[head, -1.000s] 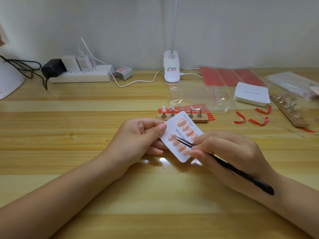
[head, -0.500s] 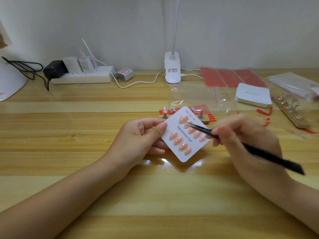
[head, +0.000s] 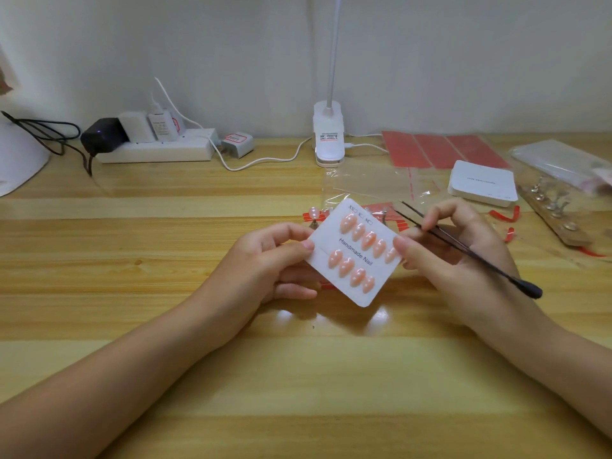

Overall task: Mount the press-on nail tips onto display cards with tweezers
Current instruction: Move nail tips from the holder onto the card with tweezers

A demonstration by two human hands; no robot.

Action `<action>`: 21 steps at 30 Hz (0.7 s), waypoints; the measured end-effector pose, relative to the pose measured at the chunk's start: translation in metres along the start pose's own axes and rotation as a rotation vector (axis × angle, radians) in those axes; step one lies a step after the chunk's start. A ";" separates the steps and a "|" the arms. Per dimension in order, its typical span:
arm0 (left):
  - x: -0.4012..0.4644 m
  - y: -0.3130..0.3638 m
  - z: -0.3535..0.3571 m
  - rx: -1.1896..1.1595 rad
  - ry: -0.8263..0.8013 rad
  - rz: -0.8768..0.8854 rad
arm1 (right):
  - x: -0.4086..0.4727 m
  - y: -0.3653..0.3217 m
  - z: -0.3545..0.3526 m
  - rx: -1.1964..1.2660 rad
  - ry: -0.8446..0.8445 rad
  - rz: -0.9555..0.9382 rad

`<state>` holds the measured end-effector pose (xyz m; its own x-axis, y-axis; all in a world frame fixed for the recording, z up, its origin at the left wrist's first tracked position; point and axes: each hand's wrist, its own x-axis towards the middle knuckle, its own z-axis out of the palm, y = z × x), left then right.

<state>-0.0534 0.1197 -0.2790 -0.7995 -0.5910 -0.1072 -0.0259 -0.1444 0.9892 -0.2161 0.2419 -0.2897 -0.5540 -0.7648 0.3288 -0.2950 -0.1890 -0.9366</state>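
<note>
My left hand [head: 268, 260] pinches the left edge of a white display card [head: 321, 256] printed "Handmade Nail", held above the wooden table. Two rows of peach press-on nails [head: 359, 233] are stuck on the card. My right hand [head: 457, 256] grips black tweezers [head: 463, 248], tips pointing up and left, clear of the card, while its thumb presses the nail at the right end of the upper row. Behind the card a wooden nail stand [head: 313, 223] carries one pale nail tip; most of the stand is hidden.
A clip lamp [head: 328, 140] and a power strip [head: 155, 150] stand by the wall. Red adhesive sheets [head: 440, 150], clear bags [head: 367, 187], a stack of white cards [head: 482, 183] and a second wooden stand [head: 556, 213] lie at the right. Red tape bits [head: 503, 215] lie nearby.
The tweezers' tips have lifted off the card's nails and swung up to the right. My right thumb now presses the upper row's end nail. The card has tilted up slightly.
</note>
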 end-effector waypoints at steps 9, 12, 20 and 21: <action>-0.007 -0.003 0.005 0.433 -0.146 0.192 | 0.004 0.006 -0.005 0.061 0.088 0.003; -0.009 0.002 0.003 0.556 -0.102 0.278 | 0.004 0.008 -0.007 0.014 0.060 0.008; 0.024 0.006 -0.018 0.662 0.274 0.392 | 0.003 0.014 -0.008 -0.113 -0.047 -0.057; 0.030 0.003 -0.018 0.726 0.286 0.363 | 0.004 0.014 -0.008 -0.127 -0.045 -0.062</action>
<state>-0.0669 0.0875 -0.2810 -0.6535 -0.6936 0.3031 -0.2534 0.5778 0.7758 -0.2282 0.2414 -0.3004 -0.4967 -0.7818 0.3770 -0.4250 -0.1597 -0.8910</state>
